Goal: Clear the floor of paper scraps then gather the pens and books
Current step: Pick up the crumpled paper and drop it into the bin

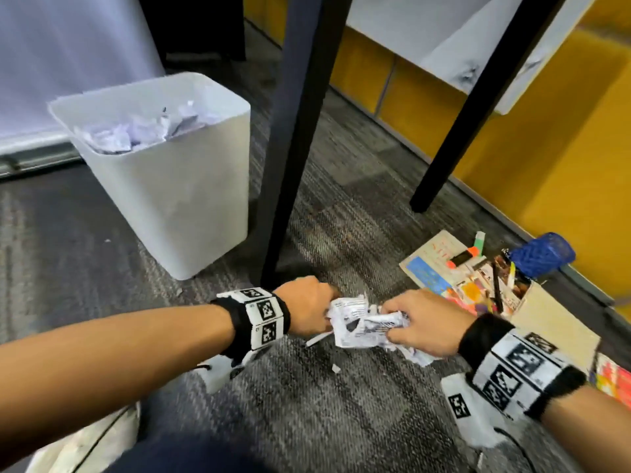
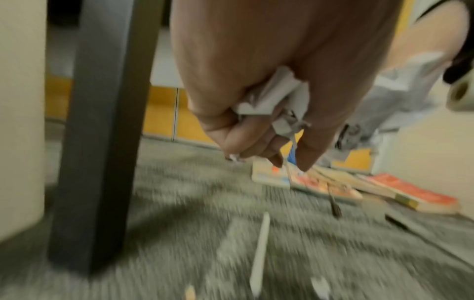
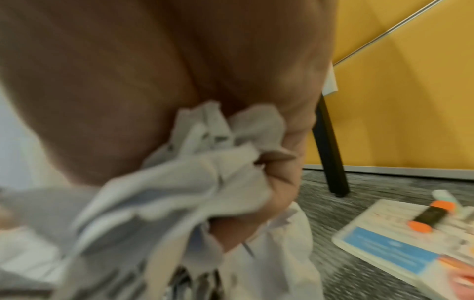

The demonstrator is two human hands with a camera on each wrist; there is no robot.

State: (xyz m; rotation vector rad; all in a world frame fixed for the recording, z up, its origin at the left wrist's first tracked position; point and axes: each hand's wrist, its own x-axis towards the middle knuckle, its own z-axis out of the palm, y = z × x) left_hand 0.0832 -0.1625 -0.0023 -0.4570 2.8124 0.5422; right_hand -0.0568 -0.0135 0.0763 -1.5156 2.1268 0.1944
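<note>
Both hands hold a crumpled bundle of printed paper scraps (image 1: 365, 322) just above the grey carpet. My left hand (image 1: 307, 308) grips its left side, with paper bunched in the curled fingers (image 2: 256, 142). My right hand (image 1: 416, 322) clutches the right side, its fingers wrapped round the paper scraps (image 3: 205, 182). A small scrap (image 1: 336, 368) and thin strips (image 2: 260, 253) lie on the carpet below. Books (image 1: 440, 264) and pens, among them an orange and black marker (image 1: 461, 258), lie on the floor to the right, near a blue mesh pen holder (image 1: 539, 254) on its side.
A white waste bin (image 1: 177, 192) holding crumpled paper stands at the left rear. Two dark table legs (image 1: 293, 148) (image 1: 478, 97) come down between the bin and the books. A yellow partition wall (image 1: 546, 148) runs along the right. More books (image 2: 410, 194) lie at the right.
</note>
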